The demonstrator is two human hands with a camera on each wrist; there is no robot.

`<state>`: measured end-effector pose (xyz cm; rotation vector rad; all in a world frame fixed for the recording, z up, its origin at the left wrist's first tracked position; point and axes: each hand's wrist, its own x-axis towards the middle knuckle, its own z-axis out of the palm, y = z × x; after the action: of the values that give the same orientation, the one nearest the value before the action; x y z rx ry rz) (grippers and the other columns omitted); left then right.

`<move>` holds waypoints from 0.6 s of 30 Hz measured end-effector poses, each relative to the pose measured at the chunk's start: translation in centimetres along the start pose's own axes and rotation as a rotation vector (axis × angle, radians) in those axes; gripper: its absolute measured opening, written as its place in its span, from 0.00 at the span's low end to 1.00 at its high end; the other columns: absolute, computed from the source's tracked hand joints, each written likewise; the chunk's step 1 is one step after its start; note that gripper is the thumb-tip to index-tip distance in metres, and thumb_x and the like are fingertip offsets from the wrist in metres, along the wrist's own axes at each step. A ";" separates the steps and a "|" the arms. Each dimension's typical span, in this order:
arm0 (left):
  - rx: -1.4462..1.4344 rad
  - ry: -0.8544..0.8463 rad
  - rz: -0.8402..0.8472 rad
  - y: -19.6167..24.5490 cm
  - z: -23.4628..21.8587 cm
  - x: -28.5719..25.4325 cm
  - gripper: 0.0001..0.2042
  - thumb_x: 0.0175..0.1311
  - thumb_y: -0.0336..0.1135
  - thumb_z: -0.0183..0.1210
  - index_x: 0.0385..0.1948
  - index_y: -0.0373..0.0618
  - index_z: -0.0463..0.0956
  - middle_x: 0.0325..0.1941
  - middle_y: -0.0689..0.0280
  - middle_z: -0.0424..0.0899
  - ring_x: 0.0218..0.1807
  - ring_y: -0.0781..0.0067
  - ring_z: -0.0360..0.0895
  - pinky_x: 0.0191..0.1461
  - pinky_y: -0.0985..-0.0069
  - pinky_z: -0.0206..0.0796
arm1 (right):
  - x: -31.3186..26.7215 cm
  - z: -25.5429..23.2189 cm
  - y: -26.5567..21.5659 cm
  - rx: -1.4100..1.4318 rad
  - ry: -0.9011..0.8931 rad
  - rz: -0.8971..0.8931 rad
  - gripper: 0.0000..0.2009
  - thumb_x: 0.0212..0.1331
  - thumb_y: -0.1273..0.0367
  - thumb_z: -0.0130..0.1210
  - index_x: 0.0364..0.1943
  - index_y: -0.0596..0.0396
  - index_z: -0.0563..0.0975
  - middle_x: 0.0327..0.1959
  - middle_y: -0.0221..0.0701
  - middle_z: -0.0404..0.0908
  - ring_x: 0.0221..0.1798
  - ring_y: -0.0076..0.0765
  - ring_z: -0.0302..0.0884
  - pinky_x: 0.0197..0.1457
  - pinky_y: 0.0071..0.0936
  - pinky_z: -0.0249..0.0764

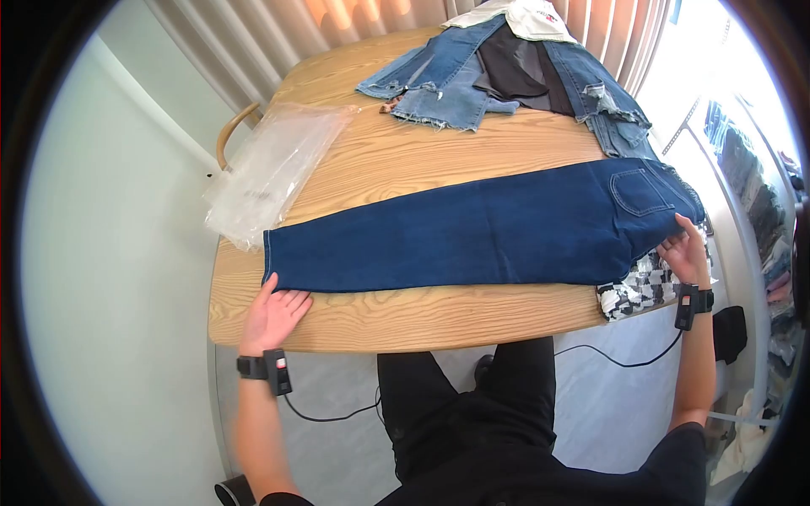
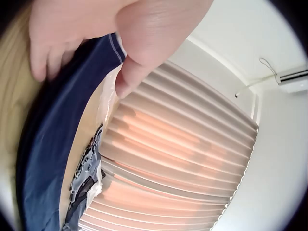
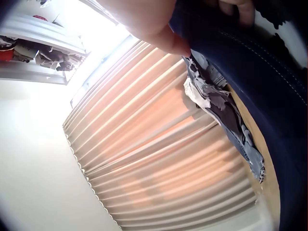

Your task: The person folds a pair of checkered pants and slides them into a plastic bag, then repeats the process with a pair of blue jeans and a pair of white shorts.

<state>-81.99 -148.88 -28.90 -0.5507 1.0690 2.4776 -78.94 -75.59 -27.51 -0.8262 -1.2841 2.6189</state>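
A pair of dark blue jeans (image 1: 472, 228), folded lengthwise, lies across the table with its hem at the left and its back pocket at the right. My left hand (image 1: 276, 316) touches the hem corner, thumb (image 2: 126, 82) by the hem and straight fingers along the near edge. At the waist end, my right hand (image 1: 685, 253) grips the denim, its thumb (image 3: 175, 44) on one side and its fingers partly hidden on the other. Black-and-white checked cloth (image 1: 637, 291) sticks out under the jeans beside this hand.
Clear plastic bags (image 1: 278, 164) lie on the wooden table (image 1: 380, 325) at the left. Several lighter and ripped jeans (image 1: 472, 72), with dark and white garments, are piled at the back. A chair (image 1: 229, 135) stands behind the left edge, and a rack of clothes (image 1: 747, 169) on the right.
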 end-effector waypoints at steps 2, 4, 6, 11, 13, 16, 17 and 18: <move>-0.050 -0.017 0.082 -1.6 0.7 1.6 0.27 0.67 0.42 0.56 0.61 0.35 0.61 0.66 0.54 0.66 0.70 0.57 0.59 0.74 0.60 0.49 | -0.1 1.4 0.7 0.046 -0.008 -0.060 0.22 0.56 0.65 0.62 0.52 0.56 0.69 0.50 0.34 0.72 0.55 0.37 0.70 0.62 0.40 0.65; -0.103 -0.039 0.158 -3.2 2.1 2.9 0.25 0.67 0.40 0.56 0.61 0.37 0.62 0.66 0.56 0.66 0.69 0.58 0.60 0.74 0.61 0.50 | 0.6 1.4 0.8 0.134 -0.053 -0.109 0.19 0.58 0.65 0.61 0.51 0.57 0.71 0.49 0.35 0.76 0.53 0.38 0.74 0.62 0.40 0.69; -0.110 -0.118 0.338 -4.5 3.9 4.1 0.21 0.68 0.37 0.55 0.59 0.39 0.65 0.65 0.60 0.69 0.66 0.60 0.64 0.72 0.62 0.54 | 1.2 1.9 1.2 0.165 -0.112 -0.175 0.17 0.59 0.64 0.60 0.49 0.56 0.73 0.48 0.34 0.78 0.51 0.36 0.76 0.59 0.37 0.71; -0.293 0.038 0.494 -5.5 4.1 7.5 0.20 0.71 0.39 0.51 0.59 0.39 0.66 0.63 0.61 0.71 0.64 0.62 0.67 0.70 0.63 0.57 | 1.0 4.0 2.8 0.323 -0.199 -0.179 0.15 0.63 0.64 0.56 0.48 0.58 0.75 0.47 0.34 0.82 0.50 0.36 0.81 0.59 0.35 0.74; -0.293 0.106 0.536 -5.5 4.1 7.2 0.20 0.72 0.41 0.50 0.59 0.39 0.66 0.63 0.61 0.72 0.64 0.62 0.68 0.70 0.63 0.58 | 1.1 4.1 2.9 0.304 -0.165 -0.167 0.14 0.62 0.65 0.56 0.47 0.58 0.75 0.46 0.33 0.83 0.49 0.37 0.81 0.59 0.35 0.74; -0.182 0.126 0.705 -5.4 3.8 4.3 0.23 0.73 0.48 0.46 0.61 0.41 0.65 0.64 0.63 0.71 0.65 0.64 0.66 0.70 0.63 0.57 | 0.2 4.7 3.4 0.229 -0.163 -0.097 0.11 0.58 0.70 0.54 0.44 0.59 0.75 0.43 0.34 0.83 0.45 0.36 0.81 0.56 0.34 0.75; -0.148 0.150 0.751 -5.3 3.9 3.0 0.24 0.73 0.50 0.45 0.62 0.42 0.64 0.65 0.63 0.70 0.65 0.64 0.66 0.70 0.63 0.56 | 0.0 4.8 3.7 0.228 -0.155 -0.097 0.11 0.58 0.70 0.54 0.44 0.59 0.75 0.43 0.34 0.83 0.45 0.36 0.81 0.56 0.34 0.75; -0.144 0.207 0.776 -5.1 4.2 1.5 0.26 0.73 0.52 0.44 0.64 0.42 0.63 0.65 0.63 0.69 0.65 0.63 0.65 0.70 0.64 0.55 | -0.2 4.7 4.1 0.148 -0.144 -0.105 0.10 0.58 0.71 0.53 0.43 0.60 0.75 0.42 0.34 0.83 0.45 0.36 0.81 0.55 0.34 0.75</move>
<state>-81.63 -142.21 -29.98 -0.5047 1.3884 3.2408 -80.65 -81.52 -28.26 -0.5421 -1.1143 2.6904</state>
